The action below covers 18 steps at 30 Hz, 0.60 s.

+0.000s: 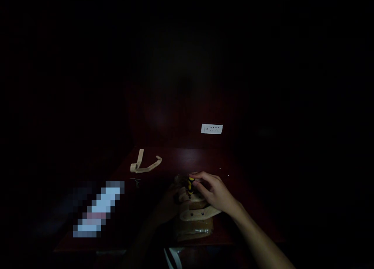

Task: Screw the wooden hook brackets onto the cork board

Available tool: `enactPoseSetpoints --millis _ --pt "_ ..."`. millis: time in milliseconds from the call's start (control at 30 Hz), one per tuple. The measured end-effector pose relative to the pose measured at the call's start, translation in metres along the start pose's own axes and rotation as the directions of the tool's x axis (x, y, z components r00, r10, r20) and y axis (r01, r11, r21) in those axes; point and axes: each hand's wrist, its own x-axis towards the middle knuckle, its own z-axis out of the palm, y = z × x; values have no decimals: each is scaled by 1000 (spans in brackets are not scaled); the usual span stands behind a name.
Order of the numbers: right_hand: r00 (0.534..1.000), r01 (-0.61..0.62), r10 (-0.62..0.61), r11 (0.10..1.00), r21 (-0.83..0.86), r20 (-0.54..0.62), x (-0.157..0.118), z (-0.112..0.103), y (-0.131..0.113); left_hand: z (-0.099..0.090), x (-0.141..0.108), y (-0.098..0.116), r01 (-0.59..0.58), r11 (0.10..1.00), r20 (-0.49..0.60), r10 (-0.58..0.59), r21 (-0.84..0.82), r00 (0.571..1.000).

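Note:
A short yellow-and-black screwdriver [191, 185] stands almost upright in my right hand [214, 189], whose fingers are closed on its handle. Its lower end meets a pale wooden piece [198, 198] near a dark hole or screw. Closer to me lies a curved wooden piece [187, 215] with two dark holes, running under my right wrist. Both rest on a brown package wrapped in clear plastic [194, 227]. In deep shadow, my left hand [166, 206] is at the left side of these pieces; its fingers are too dark to make out.
Farther left on the dark red table [187, 154] lies a wooden hook-shaped part [146, 168]. Several thin screws [136, 182] sit nearer me. A blurred-out bright rectangle [99, 208] is at left. A white socket plate [212, 129] is on the back wall. Pale straps [173, 258] show below the edge.

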Motion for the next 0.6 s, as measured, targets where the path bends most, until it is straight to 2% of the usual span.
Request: enactPoseSetpoints --millis 267,333,467,600 --pt "988 16 -32 994 -108 -151 3 2 8 0 -1 0 28 1000 -14 -28 13 1000" --pt "993 10 -20 996 -84 -120 3 1 7 0 -1 -2 30 999 -23 -29 26 999" --pt "1000 -6 6 1000 27 23 1 0 3 1 0 -3 12 1000 -15 -12 6 1000" --pt "1000 -7 7 1000 2 10 0 0 2 0 -1 0 -6 999 7 6 -52 1000"
